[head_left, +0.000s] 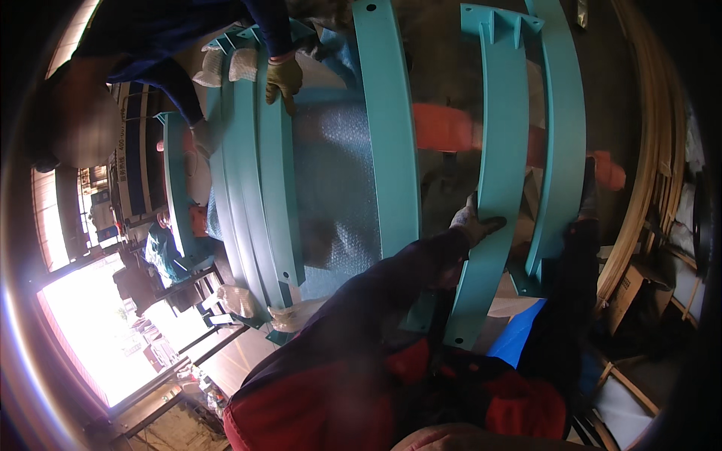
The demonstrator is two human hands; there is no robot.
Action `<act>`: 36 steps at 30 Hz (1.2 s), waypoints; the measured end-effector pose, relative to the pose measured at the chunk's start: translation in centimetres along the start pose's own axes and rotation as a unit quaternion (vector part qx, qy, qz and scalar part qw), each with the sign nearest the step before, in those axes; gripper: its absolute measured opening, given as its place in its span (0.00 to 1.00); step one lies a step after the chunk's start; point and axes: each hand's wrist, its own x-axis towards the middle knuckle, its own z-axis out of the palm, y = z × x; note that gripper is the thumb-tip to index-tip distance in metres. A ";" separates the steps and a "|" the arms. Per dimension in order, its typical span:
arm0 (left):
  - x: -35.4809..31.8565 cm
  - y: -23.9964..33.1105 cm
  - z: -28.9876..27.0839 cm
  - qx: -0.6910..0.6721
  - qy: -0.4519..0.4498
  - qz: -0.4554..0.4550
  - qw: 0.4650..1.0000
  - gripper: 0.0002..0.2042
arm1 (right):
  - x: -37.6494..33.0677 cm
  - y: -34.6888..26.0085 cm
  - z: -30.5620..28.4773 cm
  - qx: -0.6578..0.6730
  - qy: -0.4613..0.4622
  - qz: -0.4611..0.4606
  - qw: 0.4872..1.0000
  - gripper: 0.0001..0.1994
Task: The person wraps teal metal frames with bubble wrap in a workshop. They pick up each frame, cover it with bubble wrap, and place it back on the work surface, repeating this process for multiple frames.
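Gloved left hand (475,224) grips upright teal beam (492,173); right hand's state unclear.

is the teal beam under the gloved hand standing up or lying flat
Lying flat. The teal beam rests lengthwise beside other teal beams, the left hand gripping its edge.

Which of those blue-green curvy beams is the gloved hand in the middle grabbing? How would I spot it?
Start at the big sheet of bubble wrap in the middle, then look right, past the wide flat beam. The next teal curved beam is the one. Only it has a white-gloved hand on its edge and small ribs on its top end.
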 end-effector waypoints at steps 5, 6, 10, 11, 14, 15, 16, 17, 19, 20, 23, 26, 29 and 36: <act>1.1 1.1 -0.5 0.003 0.017 0.036 0.999 0.56 | 4.1 -1.1 0.0 0.183 -0.216 0.124 0.951 0.23; 1.5 1.5 -0.6 0.001 0.015 0.035 0.999 0.56 | 5.0 -1.4 -0.2 0.221 -0.272 0.159 0.923 0.23; 4.2 2.6 -1.4 0.013 0.016 0.025 0.999 0.56 | 7.3 -0.9 -1.1 0.192 -0.231 0.095 0.949 0.20; 4.9 2.5 -1.4 0.019 0.013 0.012 1.000 0.56 | 7.8 -1.0 -1.3 0.140 -0.206 0.073 0.966 0.19; 6.3 1.2 -0.9 -0.053 0.007 -0.037 0.998 0.50 | 8.9 -1.4 -1.3 -0.030 -0.129 0.001 0.991 0.17; 6.8 0.7 -0.4 -0.082 -0.010 -0.045 0.996 0.48 | 8.9 -1.7 -1.1 -0.094 -0.091 -0.039 0.991 0.17; 7.3 0.2 -0.2 -0.120 -0.014 -0.030 0.992 0.46 | 8.8 -2.0 -0.7 -0.088 -0.050 -0.090 0.991 0.19; 7.5 -0.3 0.0 -0.151 -0.028 -0.022 0.988 0.44 | 8.5 -1.8 -0.1 -0.078 0.015 -0.135 0.988 0.20; 7.7 -0.9 0.2 -0.191 -0.021 0.006 0.981 0.40 | 6.5 -2.5 1.4 -0.220 0.111 -0.103 0.964 0.21; 7.6 -0.9 0.3 -0.144 0.008 0.024 0.989 0.39 | 5.4 -1.8 2.5 -0.138 0.049 -0.076 0.986 0.24; 7.3 -0.4 -0.1 -0.039 0.048 0.033 0.997 0.42 | 1.0 0.1 5.5 -0.227 0.003 -0.046 0.973 0.28; 7.0 -0.2 -0.5 -0.050 0.055 0.088 0.993 0.39 | -0.2 2.0 6.9 -0.482 0.105 -0.134 0.859 0.21; 7.1 -1.0 -0.9 0.133 0.074 0.192 0.969 0.38 | 1.6 1.7 6.3 -0.333 0.042 -0.122 0.934 0.21; 7.5 -0.7 -0.3 -0.138 0.023 0.070 0.988 0.28 | 4.3 -3.6 5.2 -0.699 -0.064 -0.049 0.711 0.32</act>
